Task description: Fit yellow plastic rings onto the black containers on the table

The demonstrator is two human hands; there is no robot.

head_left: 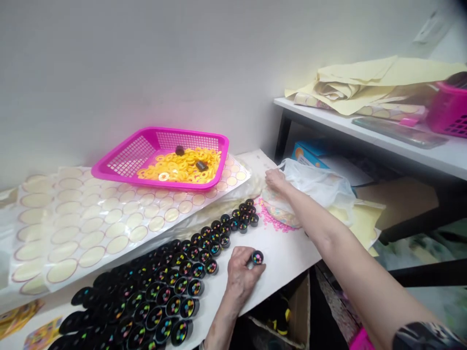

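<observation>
My left hand (242, 272) is closed around a small black cup (257, 257) with colourful bits inside, just over the white table. Farther off, my right hand (276, 181) reaches to the left side of a white plastic bag (315, 187). Its fingers are curled, and what they hold, if anything, is hidden. Small multicoloured pieces show through the bag's lower part. Pink bits (275, 222) are scattered on the table beside it. Left of my left hand stand many similar black cups (173, 305) in dense rows, with bright bits visible in those nearest.
A pink basket (160, 183) of yellow rings (182, 167) rests on sheets with round stickers (116, 243). At the right, a raised shelf (314, 109) carries yellowish paper (350, 80) and another pink basket (448, 111). An open cardboard box (303, 311) sits below the table's front edge.
</observation>
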